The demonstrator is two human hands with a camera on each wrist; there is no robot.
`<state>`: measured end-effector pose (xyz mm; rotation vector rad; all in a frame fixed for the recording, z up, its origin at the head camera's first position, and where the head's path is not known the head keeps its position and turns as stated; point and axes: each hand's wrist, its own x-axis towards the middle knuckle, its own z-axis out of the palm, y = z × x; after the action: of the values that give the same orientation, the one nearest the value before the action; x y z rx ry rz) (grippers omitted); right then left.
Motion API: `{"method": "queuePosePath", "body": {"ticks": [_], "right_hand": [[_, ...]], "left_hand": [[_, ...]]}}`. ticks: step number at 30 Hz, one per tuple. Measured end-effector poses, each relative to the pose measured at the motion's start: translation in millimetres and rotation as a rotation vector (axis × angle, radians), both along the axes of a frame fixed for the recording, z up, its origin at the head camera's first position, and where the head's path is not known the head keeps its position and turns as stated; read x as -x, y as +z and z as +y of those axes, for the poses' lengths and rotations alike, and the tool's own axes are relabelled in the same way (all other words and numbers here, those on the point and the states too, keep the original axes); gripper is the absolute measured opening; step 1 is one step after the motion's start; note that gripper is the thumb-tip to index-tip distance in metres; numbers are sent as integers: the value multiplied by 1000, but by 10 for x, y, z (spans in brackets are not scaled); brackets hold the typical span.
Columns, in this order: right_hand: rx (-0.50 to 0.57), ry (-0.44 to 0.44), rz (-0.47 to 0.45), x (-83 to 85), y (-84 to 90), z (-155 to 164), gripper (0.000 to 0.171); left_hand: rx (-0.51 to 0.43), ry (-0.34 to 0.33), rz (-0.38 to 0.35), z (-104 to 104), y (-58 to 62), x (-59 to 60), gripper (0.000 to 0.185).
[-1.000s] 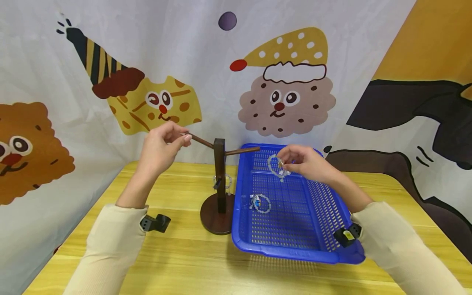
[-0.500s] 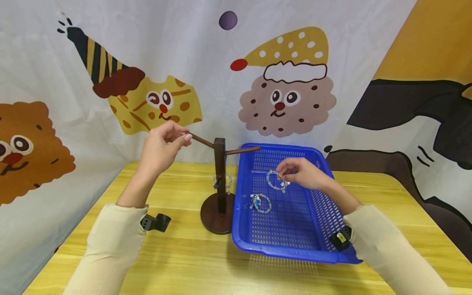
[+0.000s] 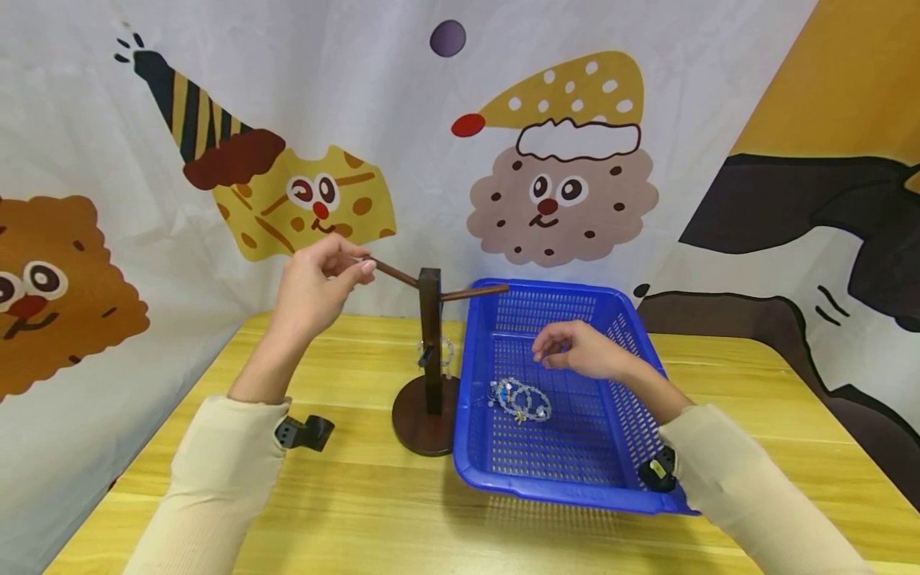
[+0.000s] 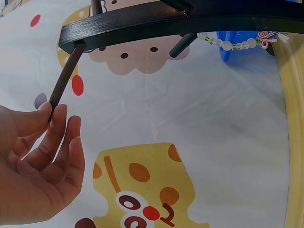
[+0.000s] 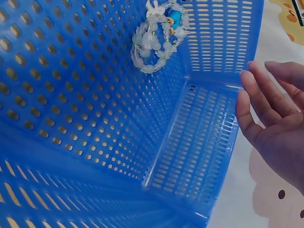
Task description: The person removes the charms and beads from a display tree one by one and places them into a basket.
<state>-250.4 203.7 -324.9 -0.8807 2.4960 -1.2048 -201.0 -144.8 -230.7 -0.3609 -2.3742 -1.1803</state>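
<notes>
Pinching a peg (image 3: 394, 273), left hand (image 3: 314, 289) eludes right-wrist view.

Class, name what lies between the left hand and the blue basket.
The wooden stand, with a beaded bracelet hanging on it; the head view shows this, the left hand pinching one peg.

- Head view, centre: hanging bracelet (image 3: 449, 351) partly hidden by post (image 3: 430, 319).
- Left wrist view, left: left hand (image 4: 45, 164) hides peg (image 4: 65, 76) tip.
- Right wrist view: basket (image 5: 95, 102) cut off at left, right hand (image 5: 278, 118) at right edge.

Three beaded bracelets (image 3: 541, 412) — one blue basket (image 3: 568, 490), one wooden stand (image 3: 431, 339), one table (image 3: 345, 503) — two wrist cameras (image 3: 306, 434)
</notes>
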Motion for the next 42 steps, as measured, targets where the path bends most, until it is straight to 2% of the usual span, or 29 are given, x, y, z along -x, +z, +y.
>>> {"method": "queuePosePath", "body": {"ticks": [8, 17, 26, 37, 42], "right_hand": [[-7, -27, 17, -30, 162, -1, 18], [-19, -24, 71, -107, 435, -38, 20], [10, 35, 122, -186, 672, -153, 21], [56, 66, 185, -304, 953, -300, 34], [43, 79, 236, -331, 1023, -356, 37]], "left_hand": [[-4, -4, 0, 1, -6, -1, 15], [-10, -8, 2, -2, -9, -3, 15], [-10, -8, 5, -5, -11, 1, 15], [-12, -10, 0, 0, -13, 1, 15], [-10, -7, -8, 4, -10, -1, 16]]}}
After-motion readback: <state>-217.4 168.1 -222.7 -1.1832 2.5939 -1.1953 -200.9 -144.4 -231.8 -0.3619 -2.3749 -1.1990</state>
